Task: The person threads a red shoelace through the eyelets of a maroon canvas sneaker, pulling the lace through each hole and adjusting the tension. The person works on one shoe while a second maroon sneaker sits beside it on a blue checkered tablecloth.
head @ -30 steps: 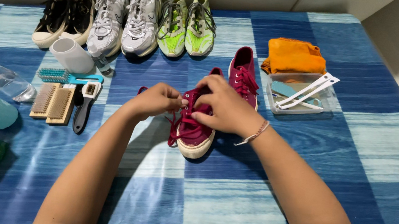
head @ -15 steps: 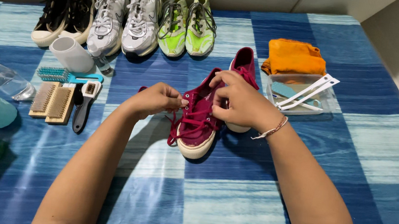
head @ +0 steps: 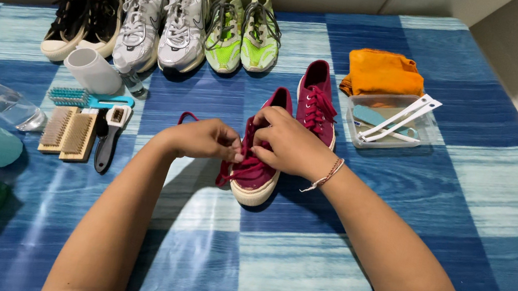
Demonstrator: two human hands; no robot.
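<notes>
Pinching the maroon lace (head: 227, 174) in my left hand (head: 205, 139), fingers closed on it, I steady the maroon sneaker (head: 258, 166) mid-tabletop with my right hand (head: 288, 144), fingertips closed on the eyelets. Soft canvas, light, I judge; the limp lace should be taken near its end.

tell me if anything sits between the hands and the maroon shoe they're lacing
Nothing visible does. The left hand and right hand are both already on the maroon sneaker, fingers at its laces. The second maroon sneaker lies behind, clear of them.
</notes>
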